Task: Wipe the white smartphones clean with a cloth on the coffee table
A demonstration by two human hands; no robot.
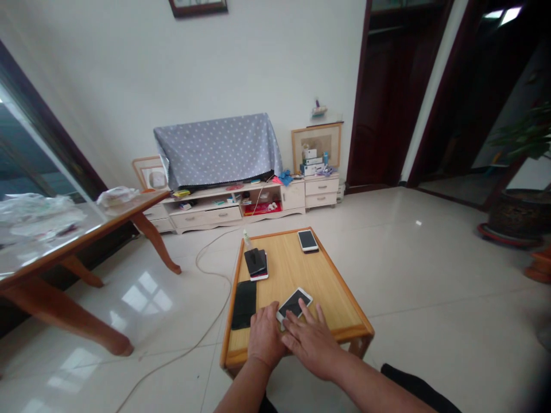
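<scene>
A low wooden table (331,292) stands in front of me. Near its front edge lies a white phone with a dark screen (295,302). My left hand (264,335) rests on the table beside the phone's near end, fingers curled against it. My right hand (310,338) lies flat, fingers stretched over the phone's near corner. A black cloth or case (244,304) lies at the table's left edge. Two stacked phones (256,263) sit farther back on the left. Another white phone (307,240) lies at the far edge.
A glass-topped wooden table (64,241) with plastic bags stands at left. A TV cabinet (224,209) with a covered screen lines the far wall. A cable (206,269) runs over the tiled floor. Dark doorways open at right, and a potted plant (523,212) stands beside them.
</scene>
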